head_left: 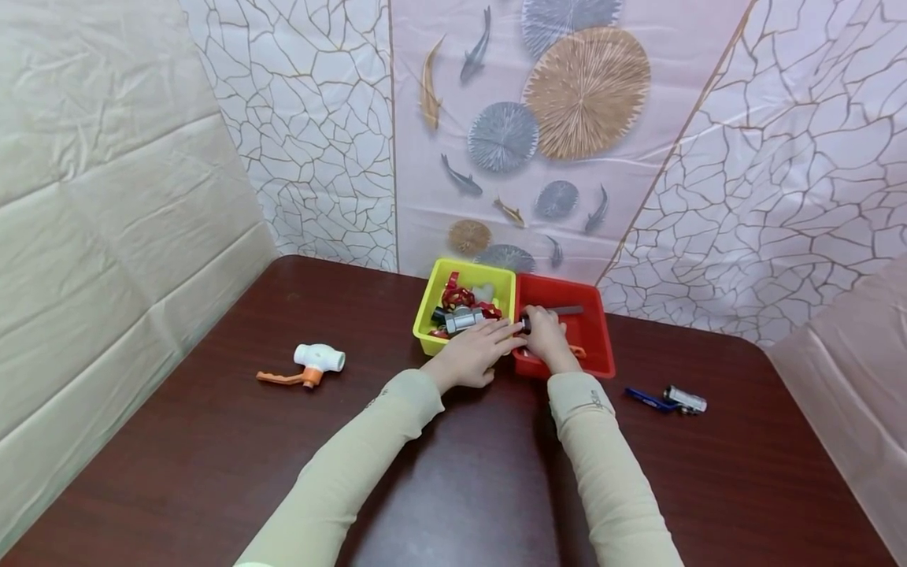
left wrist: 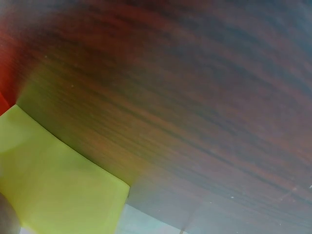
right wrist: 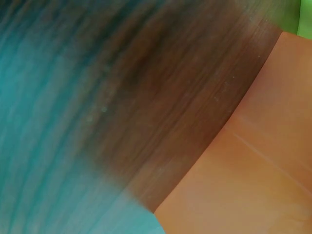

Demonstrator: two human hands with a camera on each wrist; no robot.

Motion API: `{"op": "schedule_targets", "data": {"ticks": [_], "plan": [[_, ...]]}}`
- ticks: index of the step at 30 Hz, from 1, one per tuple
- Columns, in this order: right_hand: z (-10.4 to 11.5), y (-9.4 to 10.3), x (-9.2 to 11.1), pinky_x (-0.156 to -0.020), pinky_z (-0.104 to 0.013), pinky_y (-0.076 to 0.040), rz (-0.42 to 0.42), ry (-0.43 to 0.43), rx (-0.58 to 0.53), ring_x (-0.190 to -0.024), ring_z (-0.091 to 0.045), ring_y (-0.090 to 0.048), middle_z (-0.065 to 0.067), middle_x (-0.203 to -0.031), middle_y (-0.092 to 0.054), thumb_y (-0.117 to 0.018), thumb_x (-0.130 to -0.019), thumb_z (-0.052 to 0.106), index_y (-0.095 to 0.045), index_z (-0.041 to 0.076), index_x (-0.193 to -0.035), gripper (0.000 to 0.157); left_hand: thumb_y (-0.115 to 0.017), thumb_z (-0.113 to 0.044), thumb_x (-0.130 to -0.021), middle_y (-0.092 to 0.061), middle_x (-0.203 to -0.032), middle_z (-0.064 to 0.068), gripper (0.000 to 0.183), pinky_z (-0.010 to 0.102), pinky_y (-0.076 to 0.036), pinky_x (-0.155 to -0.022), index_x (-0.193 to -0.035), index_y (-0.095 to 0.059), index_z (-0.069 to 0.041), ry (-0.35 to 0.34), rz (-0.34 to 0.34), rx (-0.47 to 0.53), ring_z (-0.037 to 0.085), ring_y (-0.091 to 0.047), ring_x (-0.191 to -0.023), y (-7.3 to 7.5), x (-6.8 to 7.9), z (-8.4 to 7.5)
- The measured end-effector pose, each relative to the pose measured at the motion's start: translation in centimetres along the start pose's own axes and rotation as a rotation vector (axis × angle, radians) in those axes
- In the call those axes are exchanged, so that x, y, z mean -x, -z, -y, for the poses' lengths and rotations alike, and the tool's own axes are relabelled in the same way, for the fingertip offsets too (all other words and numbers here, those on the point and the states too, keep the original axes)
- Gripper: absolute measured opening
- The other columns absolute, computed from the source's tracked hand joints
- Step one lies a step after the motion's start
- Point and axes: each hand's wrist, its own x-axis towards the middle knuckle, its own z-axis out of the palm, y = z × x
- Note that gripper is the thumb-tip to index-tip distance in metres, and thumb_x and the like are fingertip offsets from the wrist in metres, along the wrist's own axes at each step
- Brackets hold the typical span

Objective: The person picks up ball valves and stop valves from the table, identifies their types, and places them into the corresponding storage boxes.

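My right hand (head_left: 549, 339) reaches into the red bin (head_left: 601, 335), its fingers curled round a small black piece (head_left: 526, 324) near the wall shared with the yellow bin (head_left: 423, 324). The rest of that piece is hidden by the hand. My left hand (head_left: 471, 354) lies over the yellow bin's front right corner, fingers stretched out towards the black piece; whether they touch it I cannot tell. In the yellow bin are a silvery metal fitting (head_left: 464, 319) and red-handled parts (head_left: 457, 296). The red bin holds a grey bar (head_left: 567, 310) and an orange handle (head_left: 577, 352).
A white valve (head_left: 322, 358) with an orange lever lies on the dark wooden table (head_left: 177, 441) to the left. To the right is a metal valve (head_left: 686, 399) with a blue lever. Patterned cloth walls stand behind the bins. Both wrist views show mainly table and bin walls.
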Motion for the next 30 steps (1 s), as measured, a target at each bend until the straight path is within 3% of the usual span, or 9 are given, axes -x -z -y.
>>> {"op": "schedule_targets", "data": {"ticks": [15, 30], "plan": [[-0.3, 0.6, 0.1, -0.099, -0.063, -0.032, 0.016, 0.048, 0.095, -0.124, -0.043, -0.039, -0.021, -0.133, -0.049, -0.063, -0.088, 0.012, -0.049, 0.001, -0.132, 0.048, -0.063, -0.025, -0.085, -0.028, -0.155, 0.004, 0.066, 0.033, -0.015, -0.119, -0.145, -0.036, -0.021, 0.017, 0.021, 0.029, 0.021, -0.023, -0.144, 0.1, -0.2, 0.0], [-0.4, 1.9, 1.0, -0.100, -0.061, -0.034, 0.001, 0.065, 0.087, -0.120, -0.040, -0.043, -0.020, -0.133, -0.050, -0.067, -0.085, 0.011, -0.052, 0.004, -0.130, 0.048, -0.062, -0.025, -0.085, -0.029, -0.155, 0.004, 0.063, 0.033, -0.016, -0.119, -0.144, -0.039, -0.019, 0.019, 0.025, 0.020, 0.021, -0.024, -0.144, 0.2, -0.1, 0.0]]}}
